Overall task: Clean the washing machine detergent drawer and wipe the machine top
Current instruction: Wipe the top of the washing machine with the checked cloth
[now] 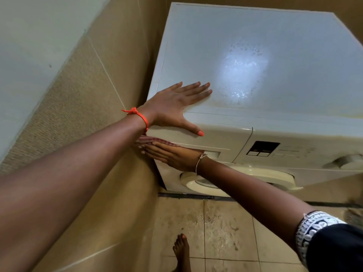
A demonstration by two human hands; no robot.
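- Your left hand [172, 103] lies flat with fingers spread on the front left corner of the machine top [265, 55], thumb hooked over the front edge.
- Your right hand [172, 156] is flat too, fingers together, pressing a checked cloth [155, 141] against the detergent drawer [208, 138] front near its left end.
- That drawer sits shut at the washing machine's [294, 154] upper left, beside the control panel [263, 148].
- A wet, shiny patch [243, 73] shows mid-top.
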